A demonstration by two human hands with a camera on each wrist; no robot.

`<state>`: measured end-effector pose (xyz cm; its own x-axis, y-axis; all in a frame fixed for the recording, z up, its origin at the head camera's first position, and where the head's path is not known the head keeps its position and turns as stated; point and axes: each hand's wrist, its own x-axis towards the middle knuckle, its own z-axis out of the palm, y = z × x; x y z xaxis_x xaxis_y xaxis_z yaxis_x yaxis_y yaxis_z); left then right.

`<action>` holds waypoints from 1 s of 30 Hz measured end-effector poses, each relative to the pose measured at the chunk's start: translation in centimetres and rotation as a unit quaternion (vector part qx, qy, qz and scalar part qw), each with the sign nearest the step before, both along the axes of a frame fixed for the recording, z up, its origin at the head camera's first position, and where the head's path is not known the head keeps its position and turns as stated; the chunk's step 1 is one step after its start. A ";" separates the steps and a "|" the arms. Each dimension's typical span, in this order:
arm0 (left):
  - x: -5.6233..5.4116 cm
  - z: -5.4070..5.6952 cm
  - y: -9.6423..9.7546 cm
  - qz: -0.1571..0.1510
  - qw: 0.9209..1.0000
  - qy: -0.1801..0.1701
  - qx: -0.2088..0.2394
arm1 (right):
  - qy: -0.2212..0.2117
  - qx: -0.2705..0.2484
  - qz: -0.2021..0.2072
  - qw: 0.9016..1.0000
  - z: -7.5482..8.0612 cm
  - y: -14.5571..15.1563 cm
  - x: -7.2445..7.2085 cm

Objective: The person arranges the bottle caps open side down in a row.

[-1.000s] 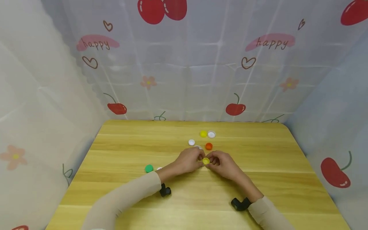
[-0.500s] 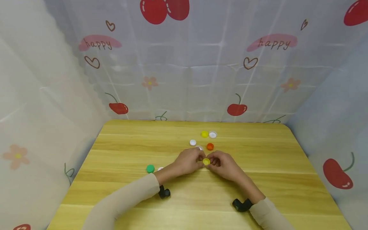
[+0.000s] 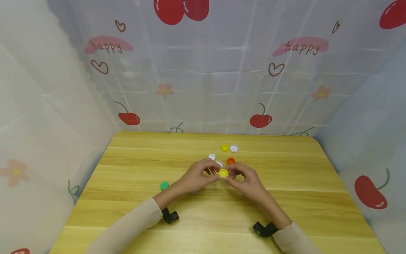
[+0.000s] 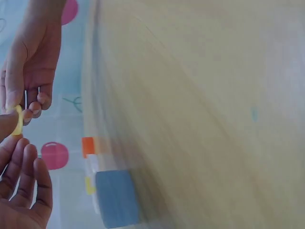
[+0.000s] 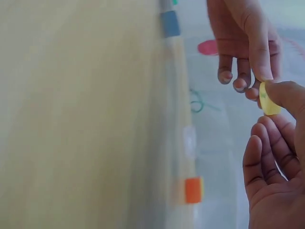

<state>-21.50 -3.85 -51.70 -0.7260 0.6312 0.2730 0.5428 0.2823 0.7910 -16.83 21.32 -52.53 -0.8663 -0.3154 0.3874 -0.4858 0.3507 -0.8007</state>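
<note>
Between the two hands in the head view is a small yellow bottle cap (image 3: 223, 173), its hollow side facing the camera. My left hand (image 3: 196, 176) pinches its left edge between thumb and fingertips. On the opposite edge, my right hand (image 3: 248, 181) pinches it the same way. Both wrist views show the cap held above the table, seen nearly edge-on. Just beyond the hands lie an orange cap (image 3: 231, 161) and a white cap (image 3: 219, 164). A blue cap (image 4: 116, 198) stands on the table in the left wrist view; the left hand mostly hides it from the head camera.
Farther back on the wooden table (image 3: 285, 211) are another yellow cap (image 3: 225, 147), a larger white cap (image 3: 234, 148) and a small white cap (image 3: 211, 156). A green cap (image 3: 164, 185) lies beside the left forearm. Patterned curtains (image 3: 203, 88) enclose the table.
Both hands have raised the yellow cap slightly and shifted it a little left. The left forearm has swung left and now covers the white cap beside the green one.
</note>
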 end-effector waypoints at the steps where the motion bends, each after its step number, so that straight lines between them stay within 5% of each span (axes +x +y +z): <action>1: 0.2 0.1 -0.1 0.002 1.000 0.003 0.017 | -0.002 -0.016 0.004 1.000 0.2 -0.2 0.0; 9: 1.7 1.7 -0.7 0.015 0.990 0.019 0.137 | -0.006 -0.121 0.037 0.992 1.9 -1.6 0.4; 17: 2.2 2.2 -0.9 0.020 0.987 0.003 0.156 | 0.008 -0.140 0.042 0.989 2.7 -2.1 0.4; 22: 2.0 2.4 -1.0 0.000 0.977 -0.137 0.162 | 0.021 -0.153 0.053 0.987 2.6 -2.0 0.4; 26: 1.7 2.4 -1.1 -0.025 0.942 -0.284 0.175 | 0.032 -0.160 0.066 0.984 2.4 -2.0 0.4; 30: 1.4 2.4 -1.3 -0.044 0.911 -0.366 0.184 | 0.032 -0.151 0.073 0.985 2.3 -2.1 0.4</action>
<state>-20.12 -5.18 -49.29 -0.7495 0.6593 -0.0596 -0.1606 -0.0937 0.9826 -16.42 19.22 -50.25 -0.7913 -0.2971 0.5345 -0.5658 0.0242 -0.8242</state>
